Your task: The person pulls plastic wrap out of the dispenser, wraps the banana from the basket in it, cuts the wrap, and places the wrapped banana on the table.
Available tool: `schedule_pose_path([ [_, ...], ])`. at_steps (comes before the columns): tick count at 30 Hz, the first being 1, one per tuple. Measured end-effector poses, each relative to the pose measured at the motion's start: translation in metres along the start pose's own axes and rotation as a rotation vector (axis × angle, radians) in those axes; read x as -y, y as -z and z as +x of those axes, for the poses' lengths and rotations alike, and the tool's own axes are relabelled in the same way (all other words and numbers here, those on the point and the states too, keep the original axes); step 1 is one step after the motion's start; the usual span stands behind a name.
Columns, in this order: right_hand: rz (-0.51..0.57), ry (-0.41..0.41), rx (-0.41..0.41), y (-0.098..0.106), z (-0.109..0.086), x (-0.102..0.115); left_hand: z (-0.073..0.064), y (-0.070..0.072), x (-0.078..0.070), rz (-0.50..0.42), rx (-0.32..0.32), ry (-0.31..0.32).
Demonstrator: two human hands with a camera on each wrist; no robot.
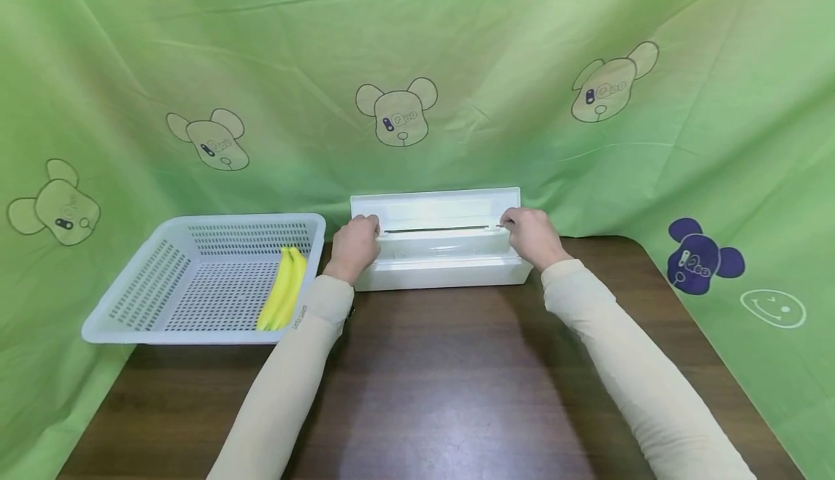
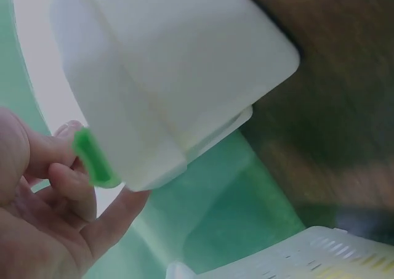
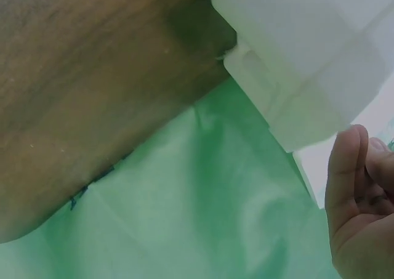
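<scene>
A long white dispenser box [image 1: 450, 275], the kind used for cling film, stands with its lid [image 1: 435, 208] raised at the back. Across its opening runs a thin dark-edged strip [image 1: 440, 229]. At the strip's left end my left hand [image 1: 356, 248] pinches with curled fingers; a green end piece [image 2: 98, 163] shows beside these fingers in the left wrist view. My right hand [image 1: 531, 237] pinches the strip's other end, with thumb and finger drawn together. What lies between the right fingertips is hidden in the right wrist view. A glossy surface shows inside the box.
To the left a white perforated basket [image 1: 202, 335] holds two yellow bananas [image 1: 282, 290]. Brown wooden tabletop [image 1: 430, 386] stretches in front of the box. A green cloth [image 1: 496, 132] with printed bear heads hangs behind and at both sides.
</scene>
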State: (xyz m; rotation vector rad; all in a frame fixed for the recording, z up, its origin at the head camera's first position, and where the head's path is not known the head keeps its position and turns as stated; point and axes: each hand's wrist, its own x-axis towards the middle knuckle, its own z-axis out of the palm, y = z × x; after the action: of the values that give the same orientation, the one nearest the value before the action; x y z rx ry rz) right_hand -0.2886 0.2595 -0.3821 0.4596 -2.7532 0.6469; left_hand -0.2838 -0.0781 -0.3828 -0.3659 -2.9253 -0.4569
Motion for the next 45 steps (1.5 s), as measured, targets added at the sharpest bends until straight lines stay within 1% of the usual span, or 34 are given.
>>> schedule_pose_path([
  [6,-0.016,0.009,-0.006,0.008,0.005,0.0,0.004,0.01,-0.002,-0.001,0.003,0.024],
  [11,-0.021,0.013,0.0,0.01,0.007,-0.001,0.004,0.012,-0.002,0.018,-0.007,0.022],
  [15,-0.01,0.019,-0.003,0.012,0.008,-0.002,0.005,0.014,-0.002,0.018,-0.017,0.021],
  [18,0.002,0.018,-0.001,0.013,0.009,-0.003,0.006,0.014,-0.001,0.006,-0.011,0.026],
  [22,0.008,0.024,-0.002,0.015,0.011,-0.003,0.009,0.014,0.001,-0.018,-0.009,0.015],
  [27,0.01,0.052,-0.023,0.016,0.014,-0.004,0.012,0.016,0.004,-0.057,-0.013,-0.009],
  [40,0.0,0.089,-0.064,0.022,0.023,-0.003,0.02,0.026,0.006,-0.106,-0.015,-0.038],
  [45,-0.002,0.098,-0.076,0.025,0.026,-0.001,0.022,0.031,0.008,-0.13,-0.037,-0.053],
])
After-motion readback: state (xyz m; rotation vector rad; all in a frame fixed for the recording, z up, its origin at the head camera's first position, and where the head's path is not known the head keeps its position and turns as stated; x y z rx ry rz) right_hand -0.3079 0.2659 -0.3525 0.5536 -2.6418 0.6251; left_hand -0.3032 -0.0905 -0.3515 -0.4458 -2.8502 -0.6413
